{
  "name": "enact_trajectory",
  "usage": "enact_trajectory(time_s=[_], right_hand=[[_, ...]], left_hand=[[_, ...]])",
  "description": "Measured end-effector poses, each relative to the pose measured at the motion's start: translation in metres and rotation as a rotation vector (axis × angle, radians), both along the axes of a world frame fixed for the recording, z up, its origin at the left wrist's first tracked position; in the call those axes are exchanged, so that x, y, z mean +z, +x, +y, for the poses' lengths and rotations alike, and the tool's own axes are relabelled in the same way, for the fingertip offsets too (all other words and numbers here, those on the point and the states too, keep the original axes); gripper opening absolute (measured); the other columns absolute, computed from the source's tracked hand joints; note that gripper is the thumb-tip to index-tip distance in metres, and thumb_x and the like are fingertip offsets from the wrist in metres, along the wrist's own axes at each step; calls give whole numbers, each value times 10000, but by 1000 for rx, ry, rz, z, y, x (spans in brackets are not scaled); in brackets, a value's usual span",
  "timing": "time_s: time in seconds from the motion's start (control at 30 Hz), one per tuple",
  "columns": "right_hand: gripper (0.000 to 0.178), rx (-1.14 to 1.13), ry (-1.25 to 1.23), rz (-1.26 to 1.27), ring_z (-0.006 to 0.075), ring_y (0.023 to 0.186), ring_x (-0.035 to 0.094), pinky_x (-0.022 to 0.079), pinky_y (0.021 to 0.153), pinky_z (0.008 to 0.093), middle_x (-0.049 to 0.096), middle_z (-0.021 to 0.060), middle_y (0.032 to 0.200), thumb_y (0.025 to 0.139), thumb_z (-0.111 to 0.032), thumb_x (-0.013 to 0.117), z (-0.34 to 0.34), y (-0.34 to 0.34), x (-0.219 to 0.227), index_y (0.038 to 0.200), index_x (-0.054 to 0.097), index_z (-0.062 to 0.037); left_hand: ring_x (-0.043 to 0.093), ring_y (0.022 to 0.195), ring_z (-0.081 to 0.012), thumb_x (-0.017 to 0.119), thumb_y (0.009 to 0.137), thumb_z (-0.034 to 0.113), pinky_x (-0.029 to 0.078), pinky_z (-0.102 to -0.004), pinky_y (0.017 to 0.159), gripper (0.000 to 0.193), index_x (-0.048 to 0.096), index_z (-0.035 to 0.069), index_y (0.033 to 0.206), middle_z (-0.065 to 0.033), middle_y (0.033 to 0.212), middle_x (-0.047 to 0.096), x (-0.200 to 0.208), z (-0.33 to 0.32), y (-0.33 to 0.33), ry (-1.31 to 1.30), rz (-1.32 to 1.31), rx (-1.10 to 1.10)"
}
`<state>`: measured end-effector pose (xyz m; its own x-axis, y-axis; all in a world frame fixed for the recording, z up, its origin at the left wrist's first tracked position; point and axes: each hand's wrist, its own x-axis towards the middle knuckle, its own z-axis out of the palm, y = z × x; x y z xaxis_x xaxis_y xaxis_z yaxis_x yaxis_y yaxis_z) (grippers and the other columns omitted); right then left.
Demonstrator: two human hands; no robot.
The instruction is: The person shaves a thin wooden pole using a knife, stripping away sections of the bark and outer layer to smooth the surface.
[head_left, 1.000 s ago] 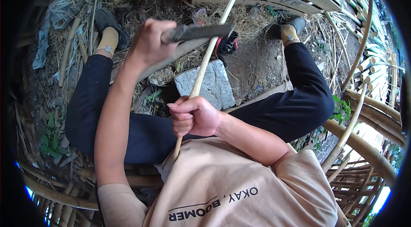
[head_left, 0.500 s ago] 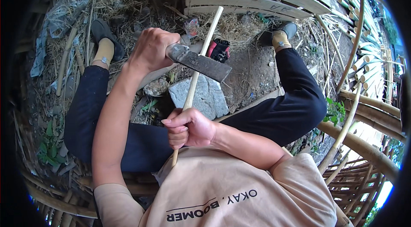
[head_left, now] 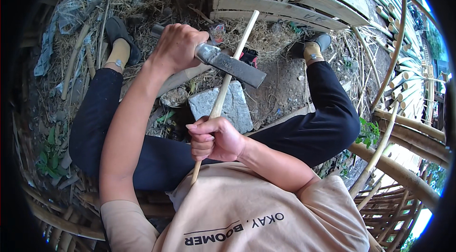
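Observation:
My left hand (head_left: 179, 47) is closed round the handle of a heavy knife (head_left: 240, 70) with a short, dark, rectangular blade. The blade lies across a pale wooden or bamboo stick (head_left: 223, 91), covering a short stretch of it. My right hand (head_left: 216, 140) is wrapped round the stick's lower part, thumb on top. From there the stick slants up and away to its far tip; its near end meets the front of my beige shirt. Below the stick, on the ground between my legs, sits a grey stone block (head_left: 238, 107).
A slatted wooden crate (head_left: 285, 2) stands ahead. Bamboo poles (head_left: 403, 78) are stacked on the right, near a bamboo frame (head_left: 403, 171). A clear plastic bag (head_left: 83, 5) lies on straw at far left. A red and black object (head_left: 249, 57) is partly behind the blade.
The view has shifted slightly. The knife and stick appear a little further right, and the blade crosses slightly nearer the stick's far tip. Both hands keep their grips.

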<state>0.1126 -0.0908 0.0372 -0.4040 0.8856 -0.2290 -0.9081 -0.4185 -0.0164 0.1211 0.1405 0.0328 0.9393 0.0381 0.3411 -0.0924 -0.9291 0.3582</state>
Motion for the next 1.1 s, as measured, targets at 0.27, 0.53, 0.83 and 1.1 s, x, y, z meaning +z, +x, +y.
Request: enact_trajectory(time_s=[0.27, 0.53, 0.83, 1.1], right_hand=[[479, 94, -286, -157, 120, 455, 302, 277, 507, 280, 348, -40, 518, 980, -188, 613, 1, -53, 40, 548, 422, -107], [523, 29, 27, 9, 107, 461, 228, 212, 504, 300, 243, -55, 522, 1034, -259, 531, 7, -31, 15, 571, 324, -130], [512, -30, 106, 29, 109, 481, 210, 238, 531, 295, 240, -64, 524, 1032, -270, 504, 9, -7, -5, 573, 321, -137], [521, 43, 186, 98, 104, 475, 207, 202, 512, 287, 229, -68, 535, 1030, -247, 512, 5, -13, -9, 566, 293, -154]], left_hand=[[621, 529, -316, 627, 771, 116, 494, -448, 528, 112, 571, 80, 680, -128, 578, 595, 2, 54, 10, 124, -66, 322], [625, 613, -345, 632, 831, 130, 462, -422, 572, 176, 550, 25, 718, -178, 630, 571, 1, 22, -42, -78, -12, 508], [479, 442, -153, 717, 720, 120, 347, -324, 466, 249, 507, 29, 624, -74, 496, 448, -27, -15, -66, -438, -83, 342], [560, 511, -345, 708, 697, 152, 376, -401, 488, 260, 487, 22, 652, -152, 560, 473, -25, -20, -46, -302, -38, 35]])
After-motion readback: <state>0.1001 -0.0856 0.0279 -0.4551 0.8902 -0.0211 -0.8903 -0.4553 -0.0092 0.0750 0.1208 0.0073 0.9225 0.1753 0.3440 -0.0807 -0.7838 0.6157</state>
